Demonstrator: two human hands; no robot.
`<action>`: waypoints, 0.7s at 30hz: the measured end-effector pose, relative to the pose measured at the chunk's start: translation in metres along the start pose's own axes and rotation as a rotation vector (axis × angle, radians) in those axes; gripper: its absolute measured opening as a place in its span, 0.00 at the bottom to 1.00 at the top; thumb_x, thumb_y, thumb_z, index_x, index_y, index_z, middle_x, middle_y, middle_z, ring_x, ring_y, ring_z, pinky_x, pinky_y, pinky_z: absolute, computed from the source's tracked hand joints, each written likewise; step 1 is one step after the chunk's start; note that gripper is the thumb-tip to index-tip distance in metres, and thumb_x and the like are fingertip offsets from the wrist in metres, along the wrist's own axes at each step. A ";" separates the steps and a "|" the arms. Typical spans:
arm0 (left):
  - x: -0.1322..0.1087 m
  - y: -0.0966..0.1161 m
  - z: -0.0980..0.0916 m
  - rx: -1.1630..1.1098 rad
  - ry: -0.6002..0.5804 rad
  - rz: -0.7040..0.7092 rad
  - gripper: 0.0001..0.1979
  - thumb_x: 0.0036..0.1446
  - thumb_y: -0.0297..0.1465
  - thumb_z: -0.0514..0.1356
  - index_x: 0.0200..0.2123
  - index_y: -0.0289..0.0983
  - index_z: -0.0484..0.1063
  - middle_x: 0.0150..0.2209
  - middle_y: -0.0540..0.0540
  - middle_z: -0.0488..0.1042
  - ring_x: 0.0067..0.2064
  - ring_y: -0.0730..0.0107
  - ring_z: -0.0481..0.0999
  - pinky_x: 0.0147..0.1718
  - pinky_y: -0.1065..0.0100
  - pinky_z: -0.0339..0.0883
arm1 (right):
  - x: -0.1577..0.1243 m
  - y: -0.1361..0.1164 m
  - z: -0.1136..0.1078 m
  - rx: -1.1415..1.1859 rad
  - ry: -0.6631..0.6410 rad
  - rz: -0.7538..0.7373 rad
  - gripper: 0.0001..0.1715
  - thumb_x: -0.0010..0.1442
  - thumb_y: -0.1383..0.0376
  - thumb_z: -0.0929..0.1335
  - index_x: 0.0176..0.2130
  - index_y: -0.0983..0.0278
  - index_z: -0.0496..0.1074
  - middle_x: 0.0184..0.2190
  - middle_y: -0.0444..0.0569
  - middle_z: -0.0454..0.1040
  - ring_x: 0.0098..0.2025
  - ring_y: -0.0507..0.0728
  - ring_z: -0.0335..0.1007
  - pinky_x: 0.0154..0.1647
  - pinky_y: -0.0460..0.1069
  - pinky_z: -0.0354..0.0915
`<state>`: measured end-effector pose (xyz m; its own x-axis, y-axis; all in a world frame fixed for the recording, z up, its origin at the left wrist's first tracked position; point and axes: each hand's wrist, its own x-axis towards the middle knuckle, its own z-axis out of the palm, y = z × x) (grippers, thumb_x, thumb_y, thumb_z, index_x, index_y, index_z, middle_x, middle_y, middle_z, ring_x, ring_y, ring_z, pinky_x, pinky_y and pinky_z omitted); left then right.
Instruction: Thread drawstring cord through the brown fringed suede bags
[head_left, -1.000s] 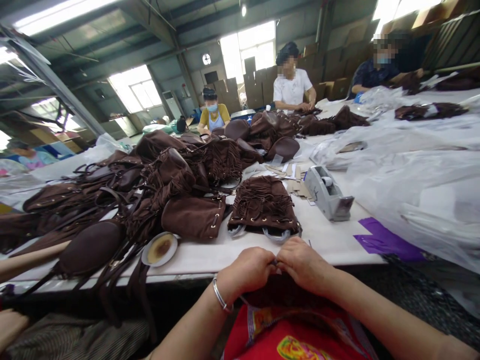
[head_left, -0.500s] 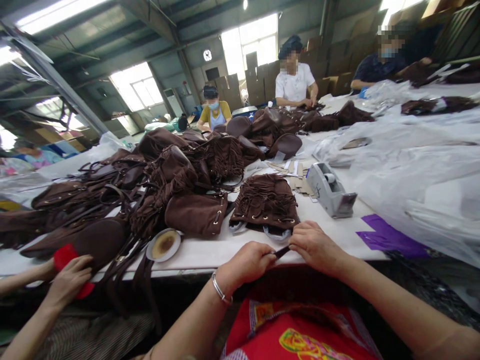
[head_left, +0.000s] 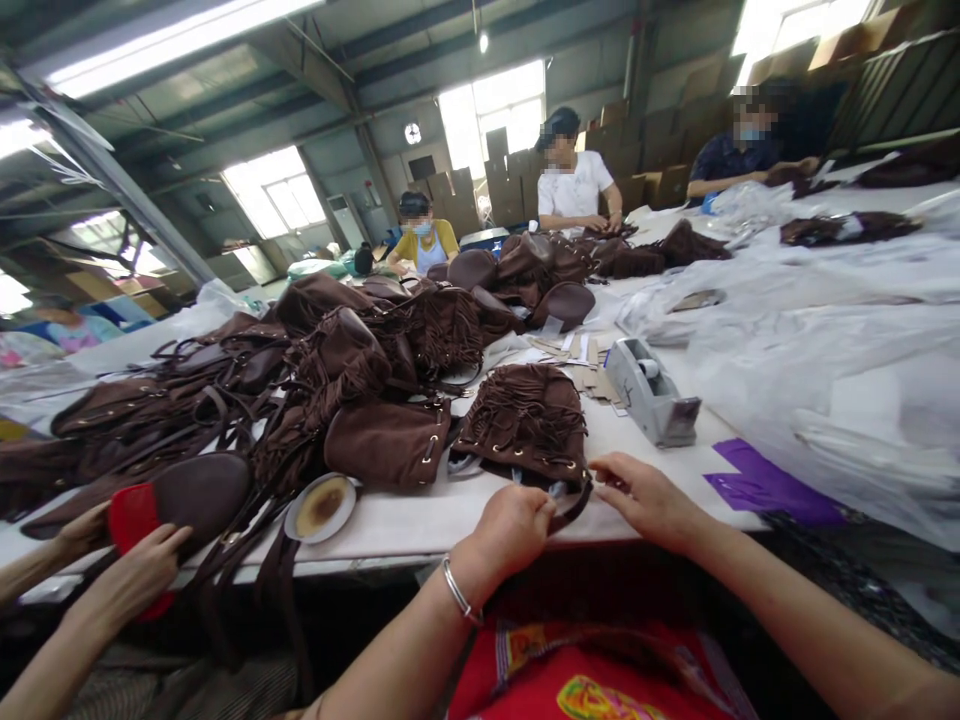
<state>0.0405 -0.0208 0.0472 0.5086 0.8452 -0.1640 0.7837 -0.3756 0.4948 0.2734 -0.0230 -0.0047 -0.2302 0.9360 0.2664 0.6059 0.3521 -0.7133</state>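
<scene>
The person's left hand [head_left: 511,530], above the near edge of the white-covered worktop [head_left: 461,522], has its grip narrowed to a pinch on a narrow dark brown strap [head_left: 576,515], which curves away toward two o'clock. The right hand [head_left: 643,494], at about two to three o'clock from the left, has its fingertips just beside the strap's far end; whether that grip holds it, I cannot tell. The dark brown, suede-like fringed bag with gold-coloured eyelets [head_left: 523,415] lies at twelve o'clock from the left grip and ten o'clock from the right, its eyelet edge toward the person. From the left hand, a plain dark brown bag with eyelets [head_left: 384,445] lies at ten o'clock, a white round dish [head_left: 321,508] at nine, and a grey tape dispenser [head_left: 651,392] at two.
</scene>
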 end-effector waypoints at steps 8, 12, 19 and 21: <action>0.017 0.022 0.018 0.179 0.067 -0.053 0.20 0.67 0.32 0.47 0.37 0.34 0.80 0.36 0.36 0.80 0.34 0.62 0.77 0.33 0.66 0.61 | -0.004 -0.013 0.025 0.169 -0.049 0.027 0.10 0.60 0.66 0.66 0.41 0.62 0.74 0.37 0.49 0.76 0.40 0.57 0.72 0.44 0.52 0.68; 0.026 0.025 0.022 0.160 0.106 -0.079 0.18 0.66 0.33 0.50 0.37 0.34 0.79 0.35 0.37 0.80 0.34 0.62 0.77 0.32 0.66 0.62 | -0.006 -0.014 0.025 0.215 -0.057 0.043 0.09 0.60 0.63 0.67 0.41 0.62 0.74 0.37 0.48 0.76 0.40 0.57 0.72 0.43 0.51 0.68; 0.033 0.009 0.033 -0.226 0.252 -0.212 0.10 0.57 0.35 0.61 0.31 0.35 0.79 0.32 0.44 0.81 0.33 0.67 0.76 0.31 0.69 0.62 | -0.002 -0.012 0.024 0.248 -0.047 0.064 0.08 0.58 0.67 0.66 0.39 0.62 0.75 0.35 0.48 0.76 0.39 0.57 0.71 0.43 0.52 0.67; 0.036 0.006 0.034 -0.316 0.253 -0.242 0.10 0.56 0.34 0.62 0.29 0.34 0.78 0.30 0.46 0.80 0.32 0.68 0.76 0.30 0.70 0.62 | 0.000 -0.013 0.024 0.262 -0.051 0.073 0.08 0.58 0.68 0.66 0.37 0.63 0.75 0.35 0.48 0.76 0.39 0.57 0.71 0.43 0.51 0.67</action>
<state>0.0752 -0.0059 0.0150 0.1915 0.9750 -0.1130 0.7020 -0.0556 0.7100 0.2476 -0.0278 -0.0108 -0.2353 0.9551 0.1802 0.4060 0.2651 -0.8746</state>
